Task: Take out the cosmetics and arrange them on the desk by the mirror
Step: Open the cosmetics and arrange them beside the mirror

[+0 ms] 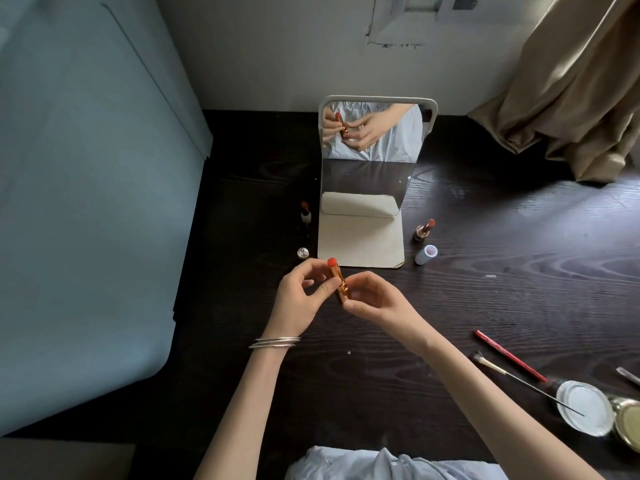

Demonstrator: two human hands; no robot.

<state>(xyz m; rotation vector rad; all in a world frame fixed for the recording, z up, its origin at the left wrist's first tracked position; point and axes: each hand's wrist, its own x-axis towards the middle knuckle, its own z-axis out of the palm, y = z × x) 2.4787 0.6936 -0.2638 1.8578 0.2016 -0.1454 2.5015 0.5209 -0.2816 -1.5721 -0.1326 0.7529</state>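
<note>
Left hand (300,295) and right hand (375,299): both pinch gold lipstick (337,278), red tip up, above dark desk (485,278) before mirror (367,161). Open lipstick (305,216) stands left of mirror base; another (424,230) plus white cap (426,254) right.

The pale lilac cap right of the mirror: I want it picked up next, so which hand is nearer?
Right. The right hand sits below-left of the pale lilac cap, pinching the gold lipstick; the left hand grips the lipstick from the far side.
</note>
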